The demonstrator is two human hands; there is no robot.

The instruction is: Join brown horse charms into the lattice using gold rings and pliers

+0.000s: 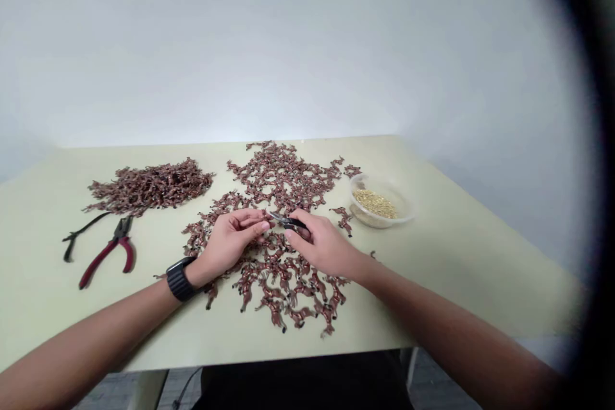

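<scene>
My right hand (323, 245) is closed round small black-handled pliers (287, 221), whose tips point left toward my left fingertips. My left hand (234, 238), with a black watch on its wrist, has its fingers curled in a pinch at the pliers' tips; what it pinches is too small to make out. Both hands hover over a wide mat of linked brown figure-shaped pieces (283, 186) spread across the pale green table (461, 256).
A loose heap of the same brown pieces (151, 187) lies at the back left. Red-handled pliers (110, 251) and a black-handled tool (81, 234) lie at the left. A clear bowl of small golden bits (379, 204) stands to the right of the mat.
</scene>
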